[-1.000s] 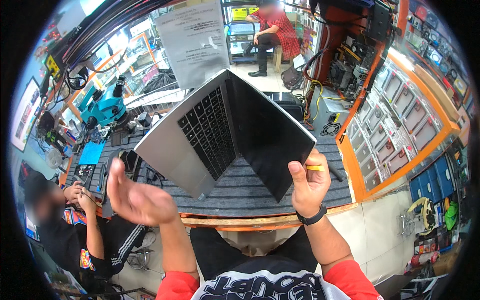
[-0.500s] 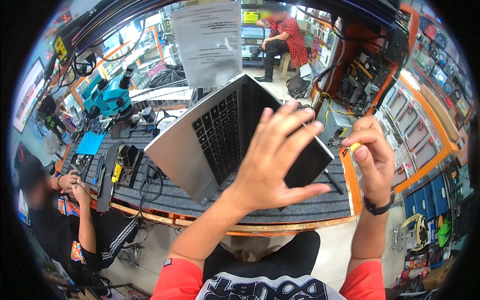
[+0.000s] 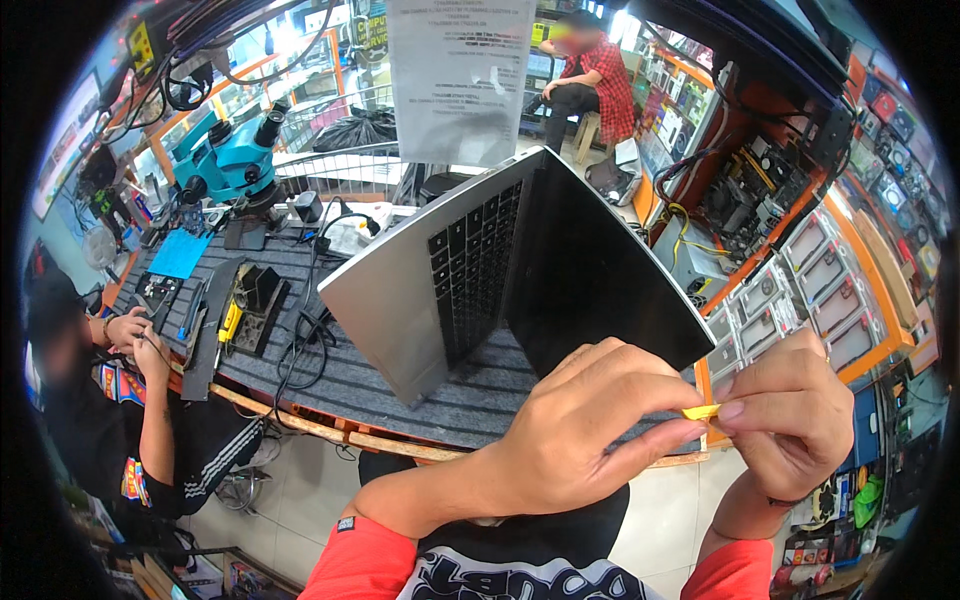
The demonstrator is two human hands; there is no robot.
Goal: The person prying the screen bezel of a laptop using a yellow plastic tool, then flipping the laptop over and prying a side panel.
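A small flat yellow piece (image 3: pixel 701 411) is pinched between my two hands; its exact kind cannot be made out. My left hand (image 3: pixel 600 425) grips its left end between thumb and forefinger. At the other end the fingertips of my right hand (image 3: pixel 790 410) close on it. Just behind my hands an open silver laptop (image 3: pixel 385 320) stands on its side edges on the workbench, black keyboard (image 3: pixel 470 270) to the left and dark screen (image 3: pixel 600 270) to the right. My left hand overlaps the screen's lower corner in the picture.
The bench has a grey striped mat (image 3: pixel 350 370). On it at left are a teal microscope (image 3: pixel 230 165), black cables (image 3: pixel 305 350), a yellow-handled tool (image 3: pixel 230 322) and a blue sheet (image 3: pixel 180 253). A co-worker (image 3: pixel 130 400) sits at the left; another person (image 3: pixel 590 85) sits farther back.
My left hand, earlier spread open before the laptop, has come down and right to pinch the yellow piece. My right hand has lowered with it. The view has shifted slightly.
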